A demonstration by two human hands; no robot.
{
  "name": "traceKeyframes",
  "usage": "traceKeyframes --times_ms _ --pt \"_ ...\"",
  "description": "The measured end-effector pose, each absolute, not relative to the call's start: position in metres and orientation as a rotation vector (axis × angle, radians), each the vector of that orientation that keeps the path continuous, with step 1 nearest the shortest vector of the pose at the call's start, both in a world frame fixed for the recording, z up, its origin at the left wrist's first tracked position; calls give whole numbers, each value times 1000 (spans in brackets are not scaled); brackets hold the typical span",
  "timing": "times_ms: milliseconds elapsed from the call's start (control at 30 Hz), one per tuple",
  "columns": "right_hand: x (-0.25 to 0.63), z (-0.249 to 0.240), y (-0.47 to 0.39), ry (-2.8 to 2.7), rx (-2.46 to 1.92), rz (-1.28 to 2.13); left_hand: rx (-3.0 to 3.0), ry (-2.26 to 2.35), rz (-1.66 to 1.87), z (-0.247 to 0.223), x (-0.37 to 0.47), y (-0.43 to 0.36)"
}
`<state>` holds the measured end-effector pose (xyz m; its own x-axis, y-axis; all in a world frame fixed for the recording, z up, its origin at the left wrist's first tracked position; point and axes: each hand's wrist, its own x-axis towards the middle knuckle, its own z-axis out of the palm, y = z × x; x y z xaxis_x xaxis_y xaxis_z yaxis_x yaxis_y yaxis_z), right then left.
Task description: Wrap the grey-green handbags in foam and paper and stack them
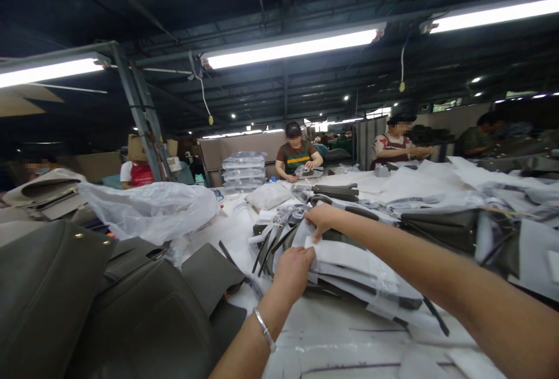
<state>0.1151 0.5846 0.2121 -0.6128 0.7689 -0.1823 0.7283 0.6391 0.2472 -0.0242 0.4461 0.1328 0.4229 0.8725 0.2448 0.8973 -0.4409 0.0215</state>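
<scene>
My left hand (293, 269), with a silver bangle (264, 329) on its wrist, is closed on the near edge of a white wrapping sheet (345, 254). Just beyond it, my right hand (322, 220) reaches in from the right, fingers bent down and pinching the same sheet near its left end. The sheet lies over a stack of dark olive leather-like pieces (338, 293), layered with more white sheets and clear plastic. Thin dark straps (262, 254) stick out at the stack's left side. My fingertips are partly hidden in the wrapping.
Dark olive leather-like bags (144, 309) are heaped at the left, with a crumpled clear plastic bag (152, 207) behind. More wrapped dark pieces (441, 227) lie right. Across the white table, a person (297, 155) handles a wrapped item beside stacked clear packages (244, 170). Other people work farther off.
</scene>
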Motion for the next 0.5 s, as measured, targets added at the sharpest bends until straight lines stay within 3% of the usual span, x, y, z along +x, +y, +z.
traceKeyframes --times_ms 500 --pt "113 195 607 2579 1257 -9 -2538 -1593 -394 128 -21 445"
